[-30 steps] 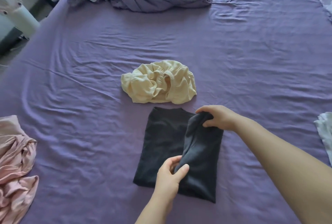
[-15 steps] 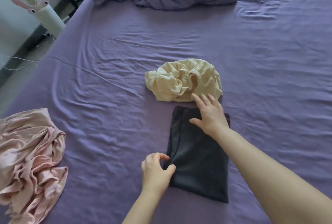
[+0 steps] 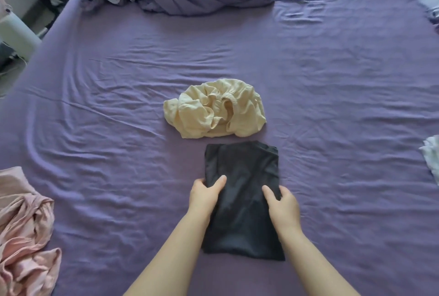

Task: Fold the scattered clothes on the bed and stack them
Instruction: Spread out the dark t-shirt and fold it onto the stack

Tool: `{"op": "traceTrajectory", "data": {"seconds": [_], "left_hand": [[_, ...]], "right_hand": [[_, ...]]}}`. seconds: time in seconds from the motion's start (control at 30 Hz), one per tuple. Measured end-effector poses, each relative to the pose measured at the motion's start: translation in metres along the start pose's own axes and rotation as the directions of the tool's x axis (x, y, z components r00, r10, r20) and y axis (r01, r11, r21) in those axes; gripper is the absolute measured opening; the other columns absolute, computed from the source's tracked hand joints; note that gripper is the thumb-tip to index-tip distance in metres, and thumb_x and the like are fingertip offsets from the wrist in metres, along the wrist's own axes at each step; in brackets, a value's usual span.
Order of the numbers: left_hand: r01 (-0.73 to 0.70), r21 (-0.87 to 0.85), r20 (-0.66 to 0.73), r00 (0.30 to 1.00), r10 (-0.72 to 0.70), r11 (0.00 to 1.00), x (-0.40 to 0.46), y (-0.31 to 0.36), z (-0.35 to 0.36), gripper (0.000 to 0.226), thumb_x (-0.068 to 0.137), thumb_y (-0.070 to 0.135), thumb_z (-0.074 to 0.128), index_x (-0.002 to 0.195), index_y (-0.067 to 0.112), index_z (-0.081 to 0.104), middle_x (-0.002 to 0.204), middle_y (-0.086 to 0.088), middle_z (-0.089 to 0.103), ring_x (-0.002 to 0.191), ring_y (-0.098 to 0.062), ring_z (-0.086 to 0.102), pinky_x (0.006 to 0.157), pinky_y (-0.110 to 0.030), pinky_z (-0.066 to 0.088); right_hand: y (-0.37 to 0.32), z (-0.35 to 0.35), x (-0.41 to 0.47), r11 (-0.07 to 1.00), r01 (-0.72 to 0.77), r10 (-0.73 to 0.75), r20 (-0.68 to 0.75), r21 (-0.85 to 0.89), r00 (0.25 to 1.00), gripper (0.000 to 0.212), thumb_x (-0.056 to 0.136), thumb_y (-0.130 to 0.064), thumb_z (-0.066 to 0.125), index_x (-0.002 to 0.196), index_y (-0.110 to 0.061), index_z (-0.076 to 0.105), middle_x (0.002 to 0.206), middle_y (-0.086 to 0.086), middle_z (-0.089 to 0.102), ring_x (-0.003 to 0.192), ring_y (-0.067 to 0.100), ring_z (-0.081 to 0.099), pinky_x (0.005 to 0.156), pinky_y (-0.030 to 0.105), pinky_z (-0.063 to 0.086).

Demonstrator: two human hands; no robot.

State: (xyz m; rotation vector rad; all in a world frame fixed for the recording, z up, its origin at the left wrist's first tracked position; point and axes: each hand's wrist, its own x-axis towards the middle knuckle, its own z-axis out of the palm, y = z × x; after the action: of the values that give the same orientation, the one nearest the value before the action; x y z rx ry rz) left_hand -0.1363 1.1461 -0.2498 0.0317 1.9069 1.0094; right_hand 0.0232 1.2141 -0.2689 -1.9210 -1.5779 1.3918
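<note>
Purple bed: both our hands, left hand and right hand, now pinch the dark garment's side edges below the cream heap; lengthwise fold done, crosswise likely next.

Two bare arms reach forward from the bottom of the view, side by side and a little apart. The left hand sits at the left edge of a dark folded cloth. Its thumb lies on top of the cloth and its fingers curl under the edge — it pinches the cloth. The right hand does the same at the right edge, thumb on top, fingers wrapped round the side. Both wrists are straight. Both hands are level with each other, thumbs pointing up and a little inward — backs of the hands facing up.
</note>
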Motion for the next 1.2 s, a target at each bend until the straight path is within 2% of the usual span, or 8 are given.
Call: {"op": "traceTrajectory", "data": {"seconds": [0.13,0.2,0.3,0.57,0.67,0.77,0.9,1.2], "left_hand": [[0.034,-0.099,0.114,0.993,-0.022,0.995,-0.008,0.003,0.003,0.051,0.081,0.04,0.072,0.12,0.01,0.059,0.11,-0.003,0.069,0.1,-0.022,0.066,0.086,-0.037,0.055],[0.005,-0.138,0.162,0.987,0.017,0.99,-0.017,0.004,0.004,0.033,0.082,0.037,0.071,0.108,0.016,0.066,0.096,0.001,0.074,0.089,-0.018,0.07,0.073,-0.031,0.056],[-0.004,-0.169,0.218,0.975,0.041,0.986,-0.032,0.012,0.01,0.025,0.081,0.036,0.071,0.099,0.019,0.069,0.091,-0.001,0.075,0.084,-0.02,0.072,0.075,-0.035,0.057],[-0.044,-0.181,0.416,0.902,0.117,0.983,-0.079,0.064,0.083,0.017,0.085,0.028,0.068,0.098,0.016,0.071,0.097,-0.007,0.074,0.09,-0.026,0.071,0.081,-0.041,0.056],[-0.064,-0.132,0.5,0.857,0.122,0.989,-0.101,0.081,0.126,0.016,0.086,0.02,0.066,0.101,0.014,0.07,0.095,-0.008,0.075,0.086,-0.024,0.072,0.07,-0.033,0.057],[-0.103,-0.069,0.565,0.815,0.124,0.992,-0.126,0.094,0.176,0.018,0.086,0.019,0.064,0.103,0.024,0.067,0.09,0.001,0.075,0.076,-0.015,0.072,0.057,-0.025,0.054],[-0.146,-0.014,0.611,0.782,0.124,0.989,-0.157,0.099,0.254,0.019,0.089,0.02,0.061,0.104,0.031,0.063,0.086,0.01,0.075,0.073,-0.009,0.071,0.057,-0.024,0.053],[-0.167,-0.027,0.601,0.785,0.15,0.986,-0.199,0.086,0.411,0.018,0.096,0.017,0.053,0.107,0.029,0.06,0.097,0.008,0.071,0.074,-0.008,0.07,0.061,-0.027,0.056]], "right_hand": [[0.004,-0.014,0.001,0.988,-0.066,0.054,0.086,0.142,0.995,0.045,0.088,-0.039,0.061,0.116,-0.004,0.061,0.118,0.011,0.064,0.111,0.027,0.059,0.097,0.043,0.046],[0.001,-0.023,-0.002,0.963,-0.053,0.03,0.089,0.265,0.996,0.026,0.088,-0.033,0.063,0.096,-0.008,0.067,0.098,0.007,0.072,0.092,0.022,0.066,0.08,0.035,0.054],[-0.008,-0.045,-0.007,0.917,-0.02,-0.005,0.063,0.398,0.998,0.014,0.087,-0.022,0.065,0.082,-0.01,0.068,0.079,0.003,0.074,0.072,0.014,0.067,0.058,0.019,0.051],[-0.016,-0.156,0.003,0.909,0.053,-0.023,-0.077,0.413,0.997,0.013,0.082,-0.034,0.068,0.083,-0.022,0.072,0.084,-0.003,0.074,0.085,0.021,0.069,0.081,0.039,0.055],[-0.014,-0.211,0.01,0.921,0.099,-0.042,-0.157,0.376,0.987,0.014,0.083,-0.035,0.068,0.083,-0.022,0.072,0.084,-0.005,0.074,0.085,0.018,0.069,0.084,0.042,0.054],[-0.006,-0.269,0.02,0.929,0.142,-0.065,-0.228,0.341,0.971,0.013,0.084,-0.032,0.068,0.084,-0.02,0.071,0.082,-0.004,0.074,0.083,0.018,0.069,0.082,0.04,0.055],[0.019,-0.347,0.043,0.943,0.187,-0.096,-0.313,0.276,0.945,0.009,0.084,-0.034,0.068,0.082,-0.026,0.071,0.08,-0.01,0.073,0.082,0.011,0.068,0.079,0.031,0.053],[0.087,-0.478,0.12,0.956,0.195,-0.12,-0.317,0.217,0.941,0.012,0.084,-0.029,0.067,0.09,-0.019,0.071,0.088,0.0,0.073,0.087,0.02,0.067,0.084,0.04,0.053]]}}
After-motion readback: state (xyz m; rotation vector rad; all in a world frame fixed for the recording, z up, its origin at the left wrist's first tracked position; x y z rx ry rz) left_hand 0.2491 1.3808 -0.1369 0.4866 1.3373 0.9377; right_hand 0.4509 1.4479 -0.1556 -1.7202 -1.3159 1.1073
